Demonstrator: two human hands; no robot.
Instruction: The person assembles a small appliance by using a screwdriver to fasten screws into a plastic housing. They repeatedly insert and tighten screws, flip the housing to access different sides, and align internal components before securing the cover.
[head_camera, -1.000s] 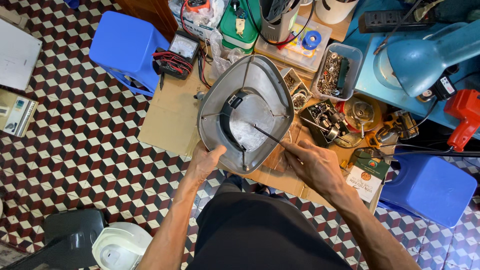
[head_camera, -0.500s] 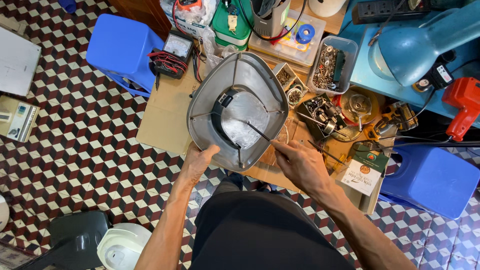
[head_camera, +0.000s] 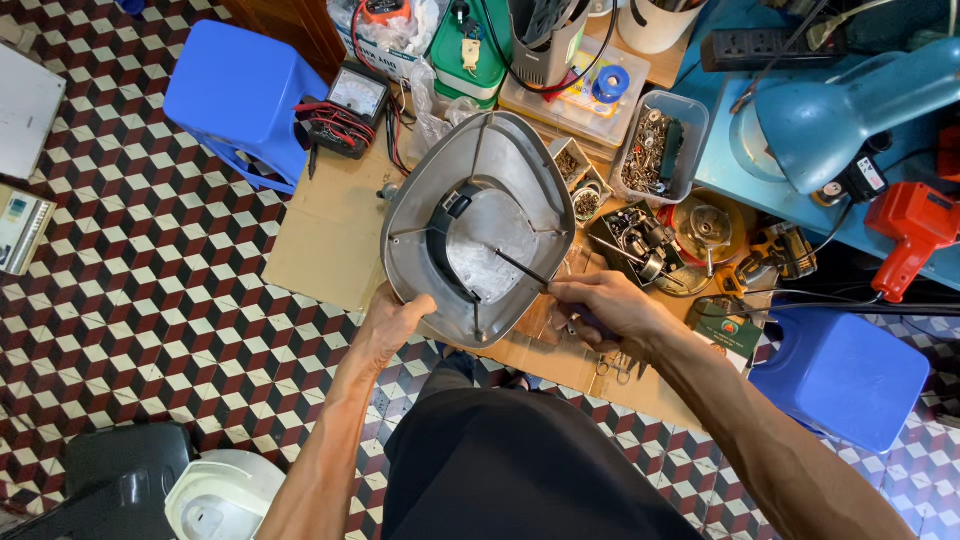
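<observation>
A grey, rounded-triangular appliance housing (head_camera: 420, 170) lies open side up on a sheet of cardboard (head_camera: 325, 230) on the floor. Inside it are a black band and a pale inner part. My left hand (head_camera: 392, 322) grips the housing's near rim. My right hand (head_camera: 605, 305) holds a thin screwdriver (head_camera: 522, 267), its dark shaft reaching left into the housing's middle. My black-clothed lap fills the lower centre.
Two blue plastic stools (head_camera: 235, 90) (head_camera: 845, 375), an analog multimeter with red leads (head_camera: 350, 105), a clear box of screws (head_camera: 655, 145), small parts trays (head_camera: 640, 235), a blue desk lamp (head_camera: 850, 110), a red power tool (head_camera: 915, 230) and a white and black appliance (head_camera: 215, 495) surround me.
The view has shifted slightly. My right hand has moved the screwdriver a little further into the housing. My left hand still holds the rim.
</observation>
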